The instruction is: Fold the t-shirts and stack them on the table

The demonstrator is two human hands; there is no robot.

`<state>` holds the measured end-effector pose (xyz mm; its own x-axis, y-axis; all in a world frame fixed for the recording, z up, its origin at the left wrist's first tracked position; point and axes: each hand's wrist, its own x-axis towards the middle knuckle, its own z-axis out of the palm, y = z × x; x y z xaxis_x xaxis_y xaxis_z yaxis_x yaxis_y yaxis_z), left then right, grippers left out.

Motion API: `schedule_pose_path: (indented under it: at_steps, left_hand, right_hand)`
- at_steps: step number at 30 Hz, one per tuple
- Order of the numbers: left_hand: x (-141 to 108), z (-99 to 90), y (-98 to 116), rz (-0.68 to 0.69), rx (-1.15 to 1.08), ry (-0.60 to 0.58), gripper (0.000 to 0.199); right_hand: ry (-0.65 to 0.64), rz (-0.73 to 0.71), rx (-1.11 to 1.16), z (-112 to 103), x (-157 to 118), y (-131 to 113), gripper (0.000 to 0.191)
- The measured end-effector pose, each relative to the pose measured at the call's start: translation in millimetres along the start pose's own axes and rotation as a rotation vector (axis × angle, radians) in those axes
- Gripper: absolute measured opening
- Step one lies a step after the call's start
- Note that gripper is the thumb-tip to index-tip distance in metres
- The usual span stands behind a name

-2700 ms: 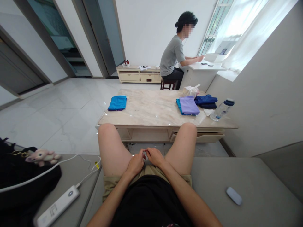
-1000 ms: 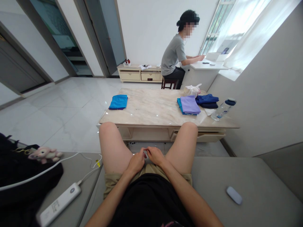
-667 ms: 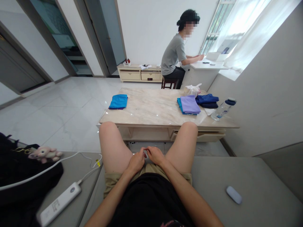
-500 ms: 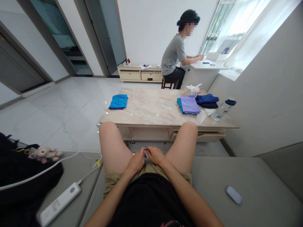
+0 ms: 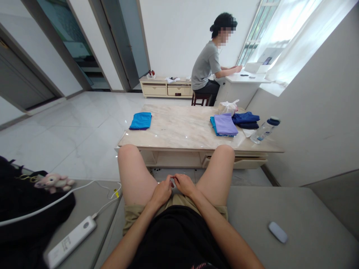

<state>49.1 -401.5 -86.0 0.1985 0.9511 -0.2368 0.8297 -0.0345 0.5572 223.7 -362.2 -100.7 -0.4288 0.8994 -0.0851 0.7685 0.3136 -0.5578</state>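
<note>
Left hand and right hand meet at fingertips; whether either grip is closed, cannot tell. Folded blue cloth at left of marble-topped bench; folded lilac cloth at right.

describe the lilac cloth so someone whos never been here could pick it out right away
Find the marble-topped table mid-view and go toward its right end. The lilac cloth lies folded on top of a teal cloth, left of the navy pile and nearer than the white plastic bag. Its pale purple sets it apart from the blues beside it.
</note>
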Motion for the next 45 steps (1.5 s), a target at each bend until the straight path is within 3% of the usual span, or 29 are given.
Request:
schedule_pose_path:
  at_steps: [45]
  left_hand:
    - [-0.8, -1.2, 0.0, -0.004, 0.004, -0.004, 0.04]
  right_hand:
    - [0.006, -0.009, 0.003, 1.3, 0.0, 1.1, 0.03]
